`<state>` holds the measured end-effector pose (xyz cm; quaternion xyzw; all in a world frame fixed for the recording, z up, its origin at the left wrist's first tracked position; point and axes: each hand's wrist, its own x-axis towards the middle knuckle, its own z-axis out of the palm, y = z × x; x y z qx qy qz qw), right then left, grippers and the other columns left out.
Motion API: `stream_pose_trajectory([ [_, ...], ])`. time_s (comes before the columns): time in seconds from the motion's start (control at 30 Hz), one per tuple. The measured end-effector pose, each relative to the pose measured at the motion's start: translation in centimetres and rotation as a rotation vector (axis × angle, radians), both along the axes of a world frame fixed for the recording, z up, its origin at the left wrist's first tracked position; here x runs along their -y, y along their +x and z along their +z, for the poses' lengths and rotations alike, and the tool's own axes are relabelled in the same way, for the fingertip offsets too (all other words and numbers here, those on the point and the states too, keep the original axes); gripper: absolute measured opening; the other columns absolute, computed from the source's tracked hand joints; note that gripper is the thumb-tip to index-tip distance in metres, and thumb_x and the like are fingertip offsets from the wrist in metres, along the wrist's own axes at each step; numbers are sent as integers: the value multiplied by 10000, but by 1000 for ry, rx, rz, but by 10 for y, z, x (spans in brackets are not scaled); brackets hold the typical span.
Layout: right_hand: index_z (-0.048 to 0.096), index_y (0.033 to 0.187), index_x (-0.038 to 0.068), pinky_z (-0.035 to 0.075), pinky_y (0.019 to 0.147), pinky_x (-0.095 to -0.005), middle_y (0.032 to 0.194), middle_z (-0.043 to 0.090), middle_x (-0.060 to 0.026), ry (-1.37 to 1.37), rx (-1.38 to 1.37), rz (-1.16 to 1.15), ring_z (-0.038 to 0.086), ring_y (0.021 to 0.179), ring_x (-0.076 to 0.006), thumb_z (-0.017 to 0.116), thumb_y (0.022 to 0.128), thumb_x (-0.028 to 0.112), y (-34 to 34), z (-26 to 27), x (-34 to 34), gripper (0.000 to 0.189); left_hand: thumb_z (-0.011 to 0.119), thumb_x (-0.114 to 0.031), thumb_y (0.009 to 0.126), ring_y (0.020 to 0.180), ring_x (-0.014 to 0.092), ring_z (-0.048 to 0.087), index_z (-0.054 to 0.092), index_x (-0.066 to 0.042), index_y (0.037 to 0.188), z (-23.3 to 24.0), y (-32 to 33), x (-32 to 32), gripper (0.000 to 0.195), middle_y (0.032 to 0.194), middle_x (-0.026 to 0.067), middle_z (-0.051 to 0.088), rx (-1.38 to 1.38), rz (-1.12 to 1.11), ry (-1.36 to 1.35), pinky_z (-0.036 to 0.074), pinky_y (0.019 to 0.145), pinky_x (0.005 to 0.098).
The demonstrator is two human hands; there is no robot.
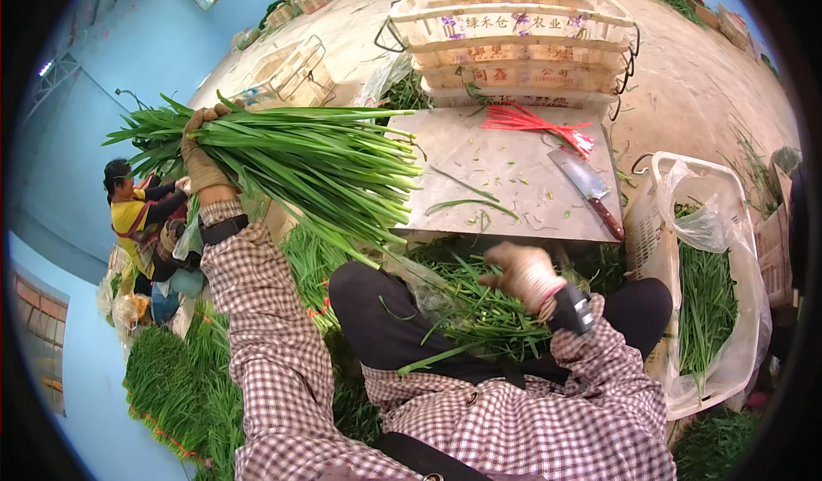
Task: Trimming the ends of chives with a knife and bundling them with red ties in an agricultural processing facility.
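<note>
My left hand (207, 147), in a brown glove, is closed around a large bunch of long green garlic chives (321, 166), raised at the left with its pale cut ends pointing right. My right hand (523, 272), slightly blurred and wrapped at the palm, hovers over loose chive leaves (494, 320) and clear plastic in my lap; its fingers are apart and hold nothing. Beyond it, a cleaver with a wooden handle (587, 188) lies on a grey metal board (462, 205). Red ties (536, 121) lie at the board's back, near the blade, among chive scraps.
Stacked white plastic crates (514, 50) stand behind the board. A plastic-lined crate of chives (706, 301) is on my right. Tied chive bundles (173, 378) lie on my left, where a co-worker (144, 217) sits. Another crate (289, 73) stands at the back left.
</note>
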<state>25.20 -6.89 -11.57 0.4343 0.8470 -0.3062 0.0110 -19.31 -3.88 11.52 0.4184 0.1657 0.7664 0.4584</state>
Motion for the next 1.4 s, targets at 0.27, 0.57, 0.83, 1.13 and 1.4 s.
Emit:
stream_pose_trajectory([
  [0.27, 654, 1150, 51, 505, 839, -325, 1037, 698, -103, -429, -719, 1, 654, 913, -208, 658, 855, 401, -73, 43, 17, 457, 615, -78, 830, 798, 258, 637, 655, -4, 724, -21, 18, 1, 136, 768, 113, 672, -8, 66, -16, 389, 1060, 497],
  [0.57, 708, 1013, 138, 531, 707, -377, 921, 679, -102, -168, 766, 274, 673, 837, -239, 637, 859, 397, -4, -76, -20, 309, 600, -148, 894, 898, 213, 616, 589, -73, 756, -33, -12, 17, 158, 806, 57, 634, -14, 62, -23, 342, 1102, 459],
  [0.83, 550, 1291, 27, 500, 861, -305, 1132, 665, -147, -127, -913, -258, 642, 991, -225, 734, 819, 293, -61, 74, -40, 573, 583, -162, 911, 873, 173, 591, 509, -85, 787, -62, 8, 45, 163, 801, 7, 556, 18, 98, 50, 301, 1139, 420],
  [1.13, 688, 1072, 85, 532, 723, -348, 960, 696, -80, -200, -102, 134, 664, 879, -232, 655, 853, 263, -3, -37, -50, 285, 522, -198, 943, 1169, 235, 520, 607, -88, 946, -101, -95, 108, 139, 1034, 60, 650, -47, 258, 151, 360, 1122, 428],
  [1.4, 641, 1111, 25, 517, 835, -307, 1137, 621, -106, 91, -1071, 118, 620, 982, -217, 679, 840, 53, -46, 62, -44, 275, 483, -228, 954, 894, 205, 542, 441, -50, 1280, -122, -83, 105, 374, 945, 56, 538, 358, 178, -18, 394, 1029, 418],
])
